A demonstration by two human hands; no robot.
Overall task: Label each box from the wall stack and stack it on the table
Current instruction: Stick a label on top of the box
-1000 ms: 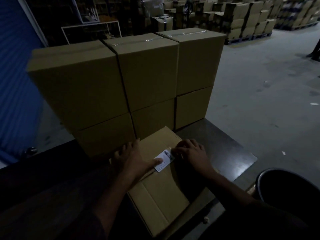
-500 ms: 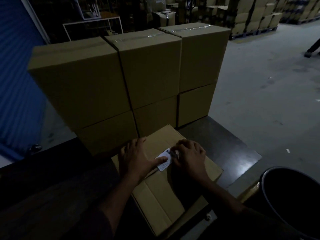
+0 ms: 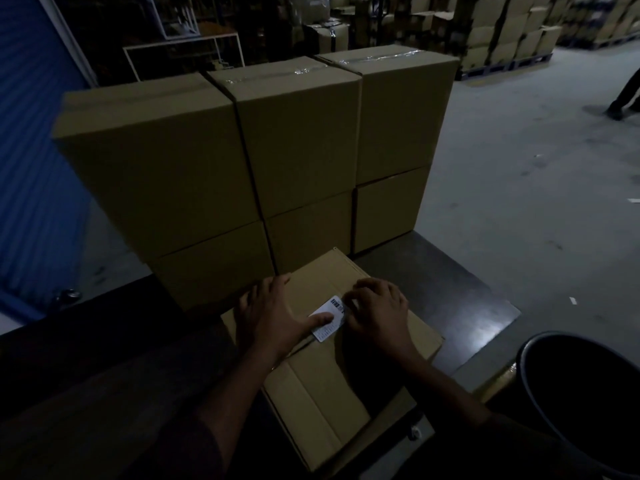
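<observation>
Six stacked boxes (image 3: 263, 161) on dark table (image 3: 450, 292)

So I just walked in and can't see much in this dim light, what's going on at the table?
A person is sticking a white barcode label onto a flat cardboard box on the dark table. The left hand pins it with the thumb; the right hand presses its other edge. Six boxes stand stacked behind.

I am in a big, dim room. The floor (image 3: 519, 161) is grey. A blue wall (image 3: 31, 168) is on my left. Far boxes (image 3: 502, 32) sit in piles. A white shelf (image 3: 180, 53) stands behind. A black bin (image 3: 588, 403) is on my right.
</observation>
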